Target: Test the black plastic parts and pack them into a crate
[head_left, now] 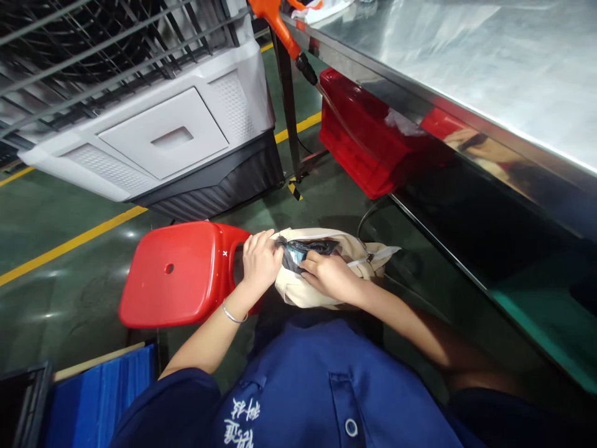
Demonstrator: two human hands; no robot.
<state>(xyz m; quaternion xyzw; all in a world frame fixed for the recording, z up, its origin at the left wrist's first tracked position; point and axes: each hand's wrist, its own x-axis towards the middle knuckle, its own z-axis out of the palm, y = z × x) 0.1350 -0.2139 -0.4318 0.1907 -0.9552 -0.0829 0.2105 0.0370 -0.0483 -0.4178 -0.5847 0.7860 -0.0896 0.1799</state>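
A cream cloth bag point(303, 295) with a zipped opening lies low in front of my body. Inside its mouth there is a black plastic bag point(321, 246), with something light blue point(295, 256) showing through or beside it. At the left end of the opening, my left hand point(262, 261) is closed, its fingertips pinching the gathered black plastic. My right hand point(329, 274) reaches into the opening from the right. Its fingers are curled against the plastic and the light blue thing; what exactly they hold is partly hidden.
A red plastic stool point(175, 274) stands to the left of the cloth bag. A white-and-grey cooler unit point(163, 137) is ahead. On the right, a shiny metal table point(489, 74) overhangs a red bin point(364, 143). An orange air gun point(280, 28) hangs at its corner.
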